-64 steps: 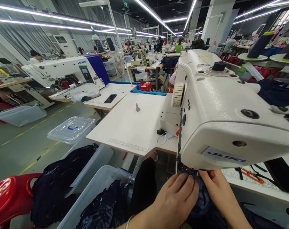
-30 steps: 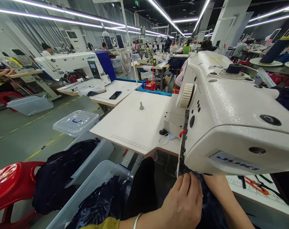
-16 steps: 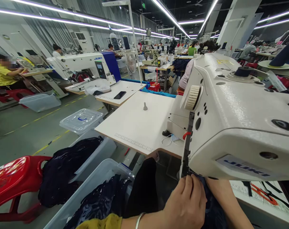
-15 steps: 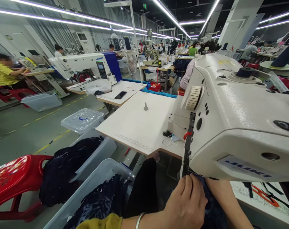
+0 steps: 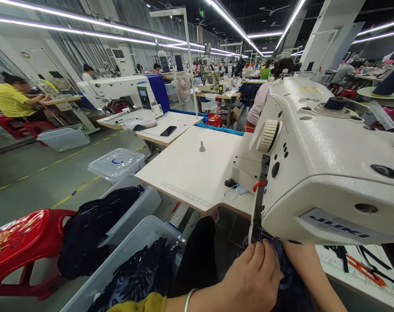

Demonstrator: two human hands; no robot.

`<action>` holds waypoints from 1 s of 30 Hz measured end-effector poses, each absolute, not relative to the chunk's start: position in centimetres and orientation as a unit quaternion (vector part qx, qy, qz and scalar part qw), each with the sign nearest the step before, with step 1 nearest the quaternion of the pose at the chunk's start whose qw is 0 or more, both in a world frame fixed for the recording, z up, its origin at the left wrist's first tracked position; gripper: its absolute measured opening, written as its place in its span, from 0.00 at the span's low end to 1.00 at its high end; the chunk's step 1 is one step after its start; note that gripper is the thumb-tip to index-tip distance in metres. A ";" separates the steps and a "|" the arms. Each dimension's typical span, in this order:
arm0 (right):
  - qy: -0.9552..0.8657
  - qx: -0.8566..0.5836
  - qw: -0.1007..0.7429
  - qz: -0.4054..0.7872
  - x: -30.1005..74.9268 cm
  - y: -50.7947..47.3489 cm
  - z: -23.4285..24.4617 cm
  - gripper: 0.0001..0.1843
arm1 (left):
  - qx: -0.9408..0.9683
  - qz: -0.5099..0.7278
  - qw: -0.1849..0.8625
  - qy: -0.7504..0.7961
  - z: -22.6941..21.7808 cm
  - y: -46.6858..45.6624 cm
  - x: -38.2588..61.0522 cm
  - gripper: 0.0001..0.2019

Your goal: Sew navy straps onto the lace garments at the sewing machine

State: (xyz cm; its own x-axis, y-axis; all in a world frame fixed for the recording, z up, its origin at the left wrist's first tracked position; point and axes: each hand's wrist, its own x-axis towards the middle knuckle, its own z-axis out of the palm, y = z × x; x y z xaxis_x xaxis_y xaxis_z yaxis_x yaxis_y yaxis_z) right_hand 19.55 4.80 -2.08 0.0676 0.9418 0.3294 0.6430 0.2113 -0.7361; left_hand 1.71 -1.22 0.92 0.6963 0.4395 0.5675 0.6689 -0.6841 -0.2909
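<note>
My left hand (image 5: pixel 253 275), with a silver bangle at its wrist, is closed on navy fabric (image 5: pixel 288 281) at the needle end of a white JUKI sewing machine (image 5: pixel 330 173). Its fingertips are pressed together right beside the machine's dark presser parts (image 5: pixel 257 227). My right forearm (image 5: pixel 317 273) reaches in from the lower right behind the fabric. The machine head covers the fingers of that hand, so its grip is hidden. The fabric hangs down between my two arms.
Left of my leg, clear plastic bins (image 5: pixel 151 223) hold navy garments (image 5: pixel 141 268). A red stool (image 5: pixel 24 242) stands at far left. The white tabletop (image 5: pixel 190 169) carries a small grey peg. Orange-handled snips (image 5: pixel 366 271) and black straps lie at lower right. Other people sit at machines beyond.
The whole view has shifted slightly right and down as my head moved. My left hand stays at the needle end on the fabric, with barely any movement.
</note>
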 end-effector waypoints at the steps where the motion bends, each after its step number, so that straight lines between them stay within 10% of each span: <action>1: -0.659 -0.602 0.415 0.176 19.5 4.8 -1.9 0.14 | -0.887 -0.236 0.244 -0.311 0.9 -1.2 1.7 0.19; 30: -0.636 -0.626 0.428 0.144 19.7 5.0 -1.8 0.11 | -0.877 -0.292 0.194 -0.329 0.7 -0.7 2.8 0.17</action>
